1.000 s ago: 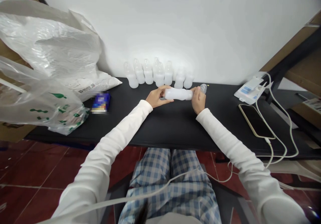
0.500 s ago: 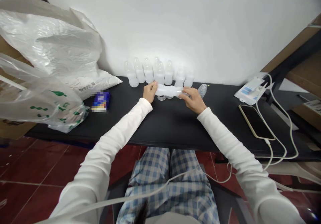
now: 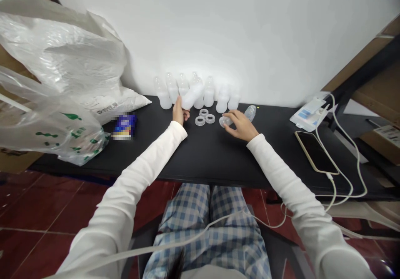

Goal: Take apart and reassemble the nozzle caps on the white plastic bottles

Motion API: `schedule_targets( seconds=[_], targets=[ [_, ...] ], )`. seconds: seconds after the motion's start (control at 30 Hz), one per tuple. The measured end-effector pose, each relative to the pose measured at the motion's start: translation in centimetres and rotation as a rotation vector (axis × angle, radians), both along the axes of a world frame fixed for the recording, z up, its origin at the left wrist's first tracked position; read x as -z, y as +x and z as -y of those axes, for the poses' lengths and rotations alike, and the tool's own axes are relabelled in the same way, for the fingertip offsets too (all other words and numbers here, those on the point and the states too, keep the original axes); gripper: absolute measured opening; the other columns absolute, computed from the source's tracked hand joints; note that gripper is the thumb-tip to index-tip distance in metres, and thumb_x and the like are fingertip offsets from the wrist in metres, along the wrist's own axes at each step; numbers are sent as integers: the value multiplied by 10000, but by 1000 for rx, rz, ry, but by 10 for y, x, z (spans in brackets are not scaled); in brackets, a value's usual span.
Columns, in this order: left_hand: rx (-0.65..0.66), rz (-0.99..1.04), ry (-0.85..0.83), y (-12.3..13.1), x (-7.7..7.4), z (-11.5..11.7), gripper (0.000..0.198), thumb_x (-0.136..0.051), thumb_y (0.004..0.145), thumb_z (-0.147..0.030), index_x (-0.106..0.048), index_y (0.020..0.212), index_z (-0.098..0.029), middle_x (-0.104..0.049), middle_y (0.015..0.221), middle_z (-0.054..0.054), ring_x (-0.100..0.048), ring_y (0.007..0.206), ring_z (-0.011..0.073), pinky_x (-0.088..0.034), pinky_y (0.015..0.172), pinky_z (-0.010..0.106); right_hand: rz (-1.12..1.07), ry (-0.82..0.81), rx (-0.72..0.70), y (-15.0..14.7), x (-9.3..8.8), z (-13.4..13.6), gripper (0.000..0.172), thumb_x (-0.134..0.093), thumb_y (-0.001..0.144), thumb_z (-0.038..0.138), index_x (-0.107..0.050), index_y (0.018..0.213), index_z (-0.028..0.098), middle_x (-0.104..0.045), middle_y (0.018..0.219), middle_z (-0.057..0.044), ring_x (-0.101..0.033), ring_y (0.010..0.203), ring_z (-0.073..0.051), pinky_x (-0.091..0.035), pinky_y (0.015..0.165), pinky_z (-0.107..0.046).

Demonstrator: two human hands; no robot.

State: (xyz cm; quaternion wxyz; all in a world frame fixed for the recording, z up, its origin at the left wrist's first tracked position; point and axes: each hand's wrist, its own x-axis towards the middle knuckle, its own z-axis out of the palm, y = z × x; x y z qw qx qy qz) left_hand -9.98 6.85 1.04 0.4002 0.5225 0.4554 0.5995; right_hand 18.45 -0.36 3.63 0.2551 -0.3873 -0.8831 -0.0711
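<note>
My left hand [image 3: 180,114] grips a frosted white baby bottle [image 3: 192,95], which leans to the upper right. In my right hand [image 3: 240,125] is a clear dome-shaped bottle cap [image 3: 225,121], its rim facing left and partly covered by my fingers. Between the hands, three clear rings [image 3: 200,121] lie close together on the black table [image 3: 200,154]. Behind them several frosted bottles stand in a row by the wall, some under clear caps, such as the bottle at the left end [image 3: 163,97]. Another clear cap [image 3: 250,113] lies just beyond my right hand.
A blue packet [image 3: 125,125] and bulky plastic bags [image 3: 62,54] occupy the left side. To the right are a phone [image 3: 316,152] on a charging cable and a white-and-blue package [image 3: 309,114]. A white cable [image 3: 218,219] crosses my lap. The white wall [image 3: 225,33] bounds the table's back.
The bottle and clear cap, end to end between my hands before, are now apart. My left hand has tilted the bottle upward, and the rings beneath have come into view.
</note>
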Motion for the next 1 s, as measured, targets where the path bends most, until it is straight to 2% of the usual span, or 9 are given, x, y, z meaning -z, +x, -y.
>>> schedule_targets(
  seconds=[0.1,0.2,0.33,0.5,0.6,0.73,0.83,0.9,1.0],
  targets=[
    [-74,94,-20,12,-3,13,559,-497,827,-792,-472,867,-234,-536,601,-32,-467,409,94,-240,337,239,96,-68,-23,-8,6,1,442,-458,987,390,-567,1348,161,-633,1158,-159,-595,984,-274,-477,898,-426],
    [14,-40,92,21,-6,27,546,-606,791,-742,-491,955,-234,-619,777,-6,-553,520,97,-294,371,220,56,-85,43,-10,8,2,565,-481,978,453,-456,1458,155,-644,1199,-164,-575,1052,-312,-447,935,-470],
    [85,-312,254,34,-4,41,580,-719,763,-648,-518,1104,-224,-674,1041,49,-649,728,124,-418,513,225,-211,-107,96,-15,10,2,671,-489,968,534,-328,1507,168,-595,1320,-182,-578,1119,-312,-442,986,-512],
    [63,-510,322,56,2,54,639,-747,785,-590,-499,1233,-208,-672,950,32,-679,847,169,-480,616,246,-539,-101,91,-30,11,1,623,-383,1002,573,-306,1480,182,-575,1297,-191,-626,1082,-265,-533,891,-427],
    [76,-585,415,62,0,58,615,-667,874,-554,-470,1333,-195,-677,1125,94,-679,1001,202,-536,780,303,-659,-25,99,-29,6,-2,599,-430,987,583,-357,1452,214,-597,1246,-167,-643,1061,-264,-544,884,-424],
    [192,-820,524,65,-5,64,594,-587,946,-450,-437,1450,-174,-575,1429,168,-601,1242,260,-443,1081,426,-864,166,161,1,-6,-19,583,-539,947,578,-390,1414,262,-567,1281,-126,-639,1117,-257,-516,971,-445],
    [336,-1011,515,68,-7,69,581,-540,975,-413,-425,1508,-212,-509,1540,128,-443,1440,300,-331,1188,476,-914,347,305,41,-11,-36,611,-582,919,586,-367,1403,279,-511,1371,-143,-576,1261,-288,-485,1020,-491],
    [409,-1094,517,70,-7,71,584,-521,985,-408,-409,1535,-250,-454,1594,91,-348,1510,308,-276,1222,503,-907,399,402,68,-7,-48,655,-598,904,588,-329,1411,272,-480,1410,-158,-552,1301,-293,-474,1030,-514],
    [441,-1116,536,71,-6,71,571,-507,993,-375,-409,1543,-261,-423,1616,80,-328,1524,305,-288,1218,511,-894,340,550,99,10,-63,610,-587,894,609,-371,1327,237,-568,1268,-156,-622,1145,-273,-480,993,-520]
  ],
)
